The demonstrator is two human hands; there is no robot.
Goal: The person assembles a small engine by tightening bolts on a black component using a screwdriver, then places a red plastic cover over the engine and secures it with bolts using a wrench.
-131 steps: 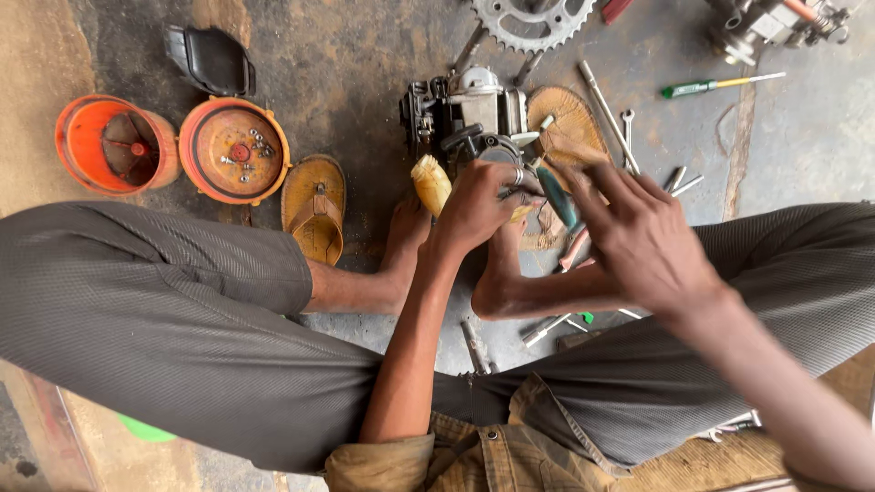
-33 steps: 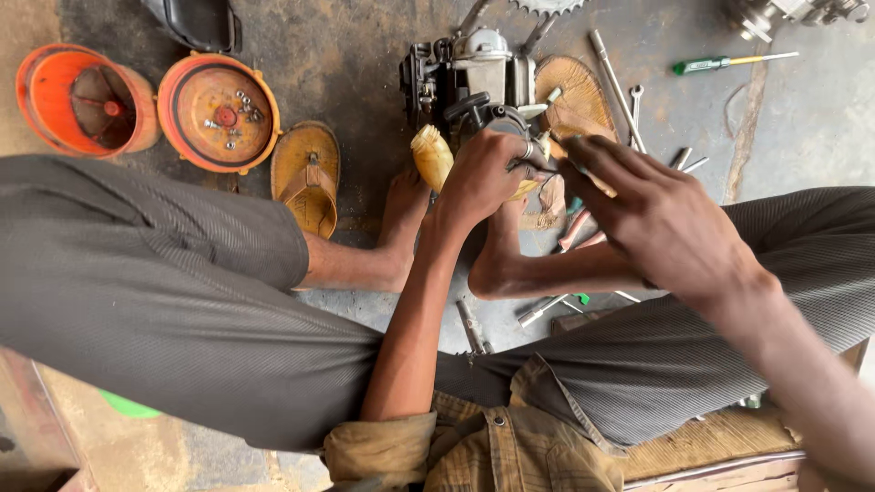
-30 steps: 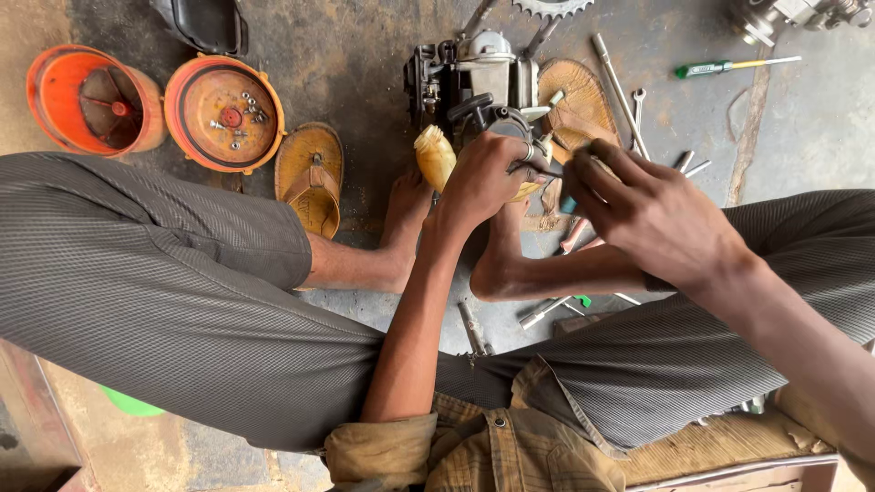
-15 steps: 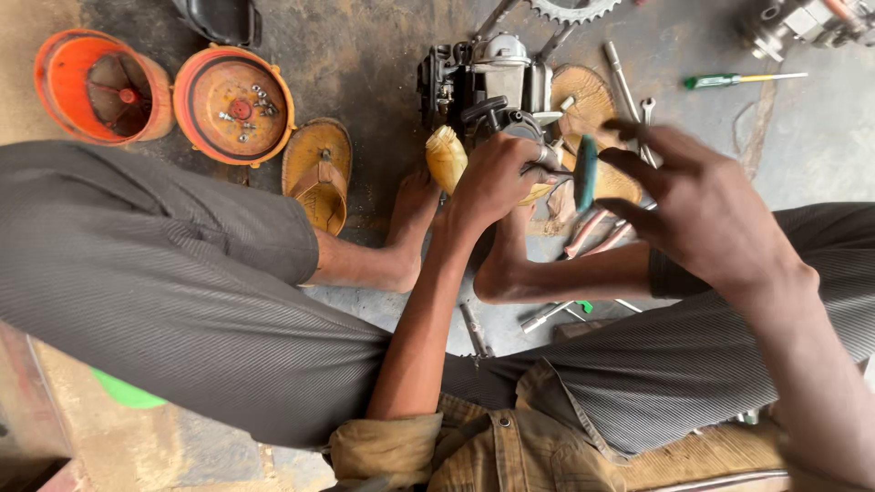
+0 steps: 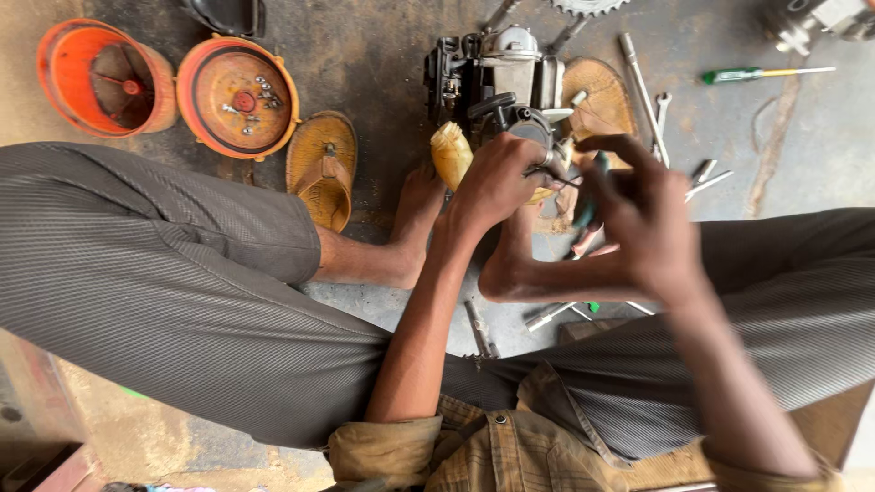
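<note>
Left hand: left hand, centre of the frame, fingers curled and pressed down on the lower part of a small engine assembly; grip closed on the metal there, with a thin wire or spring poking out at its fingertips.
Right hand: right hand, right of centre and blurred, fingers bent around a green-handled tool; the tool runs upright between thumb and fingers, its tip hidden.
Gap between hands: close together, not touching.
Yellow rag: yellow rag, a wadded lump just left of the left hand, touching the engine's lower left edge.
Feet: bare feet below the hands, soles drawn in toward each other on the floor.
Legs: grey striped trousers spread to both sides across the lower frame.
Loose tools: metal rods and spanners on the concrete by the right foot; more lie right of the engine in the upper right.
Sandal: tan sandal, left of the feet.
Second sandal: partly under the engine, upper centre right.
Orange parts: two round orange housings in the upper left, side by side; the nearer one holds small bolts.
Screwdriver: green-handled screwdriver, upper right, well apart from the hands.
Sprocket: toothed sprocket at the top edge.
</note>
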